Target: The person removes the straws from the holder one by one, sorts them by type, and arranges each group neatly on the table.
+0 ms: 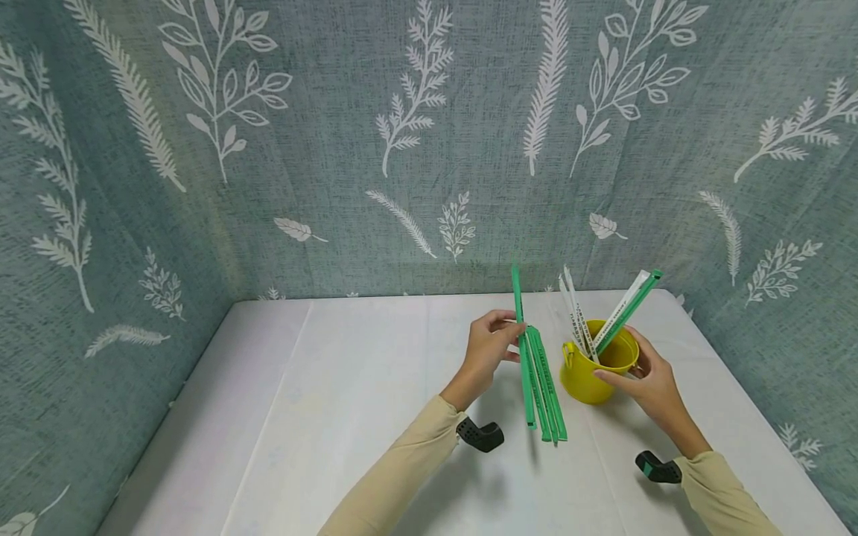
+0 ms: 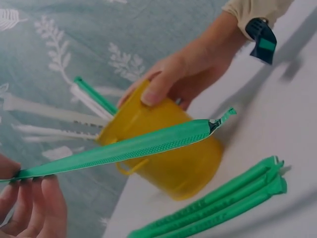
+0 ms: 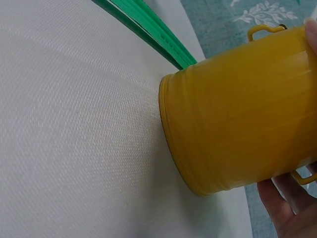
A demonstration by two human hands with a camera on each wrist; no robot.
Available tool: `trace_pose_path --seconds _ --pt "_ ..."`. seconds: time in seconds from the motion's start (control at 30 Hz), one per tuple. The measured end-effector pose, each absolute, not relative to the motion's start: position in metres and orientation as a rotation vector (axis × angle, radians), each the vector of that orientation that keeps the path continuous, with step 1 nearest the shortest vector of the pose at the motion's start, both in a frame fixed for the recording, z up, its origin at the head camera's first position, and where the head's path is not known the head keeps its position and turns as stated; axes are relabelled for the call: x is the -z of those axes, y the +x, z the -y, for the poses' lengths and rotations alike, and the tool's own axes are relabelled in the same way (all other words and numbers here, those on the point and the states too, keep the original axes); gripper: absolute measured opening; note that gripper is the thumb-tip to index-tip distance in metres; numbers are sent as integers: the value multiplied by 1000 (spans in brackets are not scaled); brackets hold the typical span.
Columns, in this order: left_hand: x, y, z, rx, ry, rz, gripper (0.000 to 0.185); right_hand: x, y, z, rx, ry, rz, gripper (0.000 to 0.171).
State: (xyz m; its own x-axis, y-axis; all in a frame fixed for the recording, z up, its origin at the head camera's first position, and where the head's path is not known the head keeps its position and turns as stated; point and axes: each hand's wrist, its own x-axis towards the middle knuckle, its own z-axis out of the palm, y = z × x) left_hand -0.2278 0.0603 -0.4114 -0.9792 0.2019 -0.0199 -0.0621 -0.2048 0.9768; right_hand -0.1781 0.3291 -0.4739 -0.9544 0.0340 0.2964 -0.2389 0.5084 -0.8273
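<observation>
My left hand (image 1: 489,348) pinches a green paper-wrapped straw (image 2: 143,145) between thumb and fingers, holding it above the table. Just right of it, several more green wrapped straws (image 1: 548,391) lie side by side on the cloth. A small yellow bucket (image 1: 585,383) with side loops stands upright farther right. My right hand (image 1: 655,385) grips its rim and side, thumb at the front and fingers behind. Out of the bucket lean several white wrapped straws (image 1: 575,313) with dark print and a green wrapped straw (image 1: 633,307). The bucket's bottom inside is hidden.
A white cloth covers the table (image 1: 322,417). Grey-green leaf-patterned fabric (image 1: 335,134) hangs behind the table and at both sides. Black wrist devices (image 1: 481,435) sit at both sleeve cuffs.
</observation>
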Motion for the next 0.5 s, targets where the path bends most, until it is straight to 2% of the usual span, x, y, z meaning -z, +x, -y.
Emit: trace_pose_path --seconds 0.5 --pt "437 -234 -65 -2231 80 -1938 26 476 -179 -329 -1437 179 2468 83"
